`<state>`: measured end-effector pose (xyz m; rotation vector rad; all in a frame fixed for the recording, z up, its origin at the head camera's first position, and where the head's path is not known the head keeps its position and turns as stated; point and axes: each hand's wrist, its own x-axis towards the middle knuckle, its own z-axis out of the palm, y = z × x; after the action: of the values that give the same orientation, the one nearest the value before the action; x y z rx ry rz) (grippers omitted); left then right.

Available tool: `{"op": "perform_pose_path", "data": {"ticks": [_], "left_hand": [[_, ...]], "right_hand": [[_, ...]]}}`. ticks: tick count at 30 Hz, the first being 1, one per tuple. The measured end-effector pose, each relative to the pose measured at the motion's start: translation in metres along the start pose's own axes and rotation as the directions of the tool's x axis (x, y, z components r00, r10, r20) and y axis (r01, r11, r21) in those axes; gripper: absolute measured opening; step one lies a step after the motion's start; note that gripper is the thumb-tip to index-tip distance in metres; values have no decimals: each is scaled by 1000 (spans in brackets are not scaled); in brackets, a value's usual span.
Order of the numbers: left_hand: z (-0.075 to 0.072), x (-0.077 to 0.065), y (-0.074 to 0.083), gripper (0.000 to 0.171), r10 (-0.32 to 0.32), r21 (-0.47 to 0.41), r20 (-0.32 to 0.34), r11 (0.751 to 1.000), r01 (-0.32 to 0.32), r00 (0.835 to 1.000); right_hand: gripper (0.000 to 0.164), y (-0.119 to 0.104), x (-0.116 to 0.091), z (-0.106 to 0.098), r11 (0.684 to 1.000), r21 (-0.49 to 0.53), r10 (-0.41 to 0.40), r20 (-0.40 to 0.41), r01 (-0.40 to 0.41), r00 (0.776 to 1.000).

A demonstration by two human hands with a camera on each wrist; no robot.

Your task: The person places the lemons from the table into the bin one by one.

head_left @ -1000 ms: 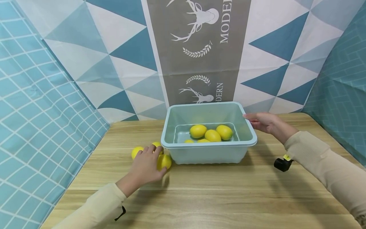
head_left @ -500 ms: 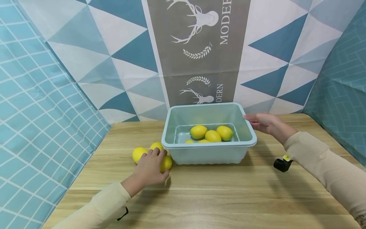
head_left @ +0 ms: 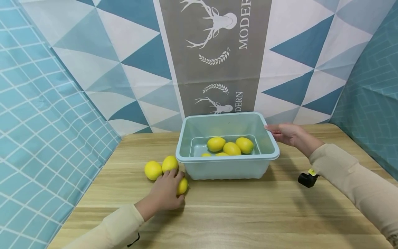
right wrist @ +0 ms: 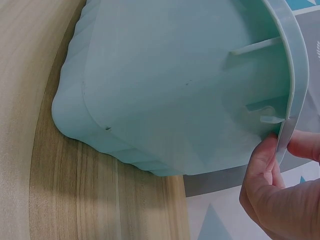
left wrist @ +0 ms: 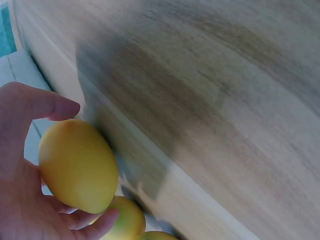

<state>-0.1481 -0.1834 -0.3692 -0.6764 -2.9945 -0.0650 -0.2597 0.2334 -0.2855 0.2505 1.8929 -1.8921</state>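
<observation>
My left hand (head_left: pixel 166 191) grips a lemon (left wrist: pixel 79 166), its thumb on one side and curled fingers on the other in the left wrist view. In the head view that lemon is partly covered by the hand. Just behind it, two more lemons lie on the table, one at the left (head_left: pixel 153 170) and one (head_left: pixel 169 164) by the tub's corner. A pale blue plastic tub (head_left: pixel 227 167) stands upright with several lemons (head_left: pixel 231 148) inside. My right hand (head_left: pixel 287 134) pinches the tub's right rim (right wrist: pixel 295 75) between thumb and fingers.
The wooden table (head_left: pixel 236 214) runs up to a patterned back wall covering (head_left: pixel 217 62). Blue tiled sheeting (head_left: pixel 46 114) borders the left side, and teal sheeting (head_left: pixel 367 103) the right. A small black device (head_left: pixel 308 180) hangs under the right sleeve.
My left hand has drawn the gripped lemon slightly toward me and right, away from the two others, which now show more. The right hand stays on the tub's rim.
</observation>
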Motion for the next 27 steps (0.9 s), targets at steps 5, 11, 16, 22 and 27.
{"op": "perform_pose_path", "data": {"ticks": [5, 11, 16, 22, 27], "left_hand": [[-1, -1, 0, 57, 9, -2, -14, 1000, -9, 1000], [-1, -1, -1, 54, 31, -4, -12, 1000, -31, 999], [-4, -3, 0, 52, 31, 3, -15, 1000, -31, 999], [-7, -6, 2, 53, 27, 1, 3, 1000, -27, 1000], [-8, -7, 1, 54, 35, -15, -1, 999, -35, 999]], "right_hand": [[28, 0, 0, -1, 1000, -13, -4, 4, 4, 1000], [28, 0, 1, -1, 1000, -11, -4, 7, 4, 1000], [27, 0, 0, -1, 1000, 2, -2, 5, 2, 1000], [25, 0, -1, -1, 1000, 2, -6, 9, 6, 1000], [24, 0, -1, -1, 1000, 5, -9, 15, 9, 1000]]}}
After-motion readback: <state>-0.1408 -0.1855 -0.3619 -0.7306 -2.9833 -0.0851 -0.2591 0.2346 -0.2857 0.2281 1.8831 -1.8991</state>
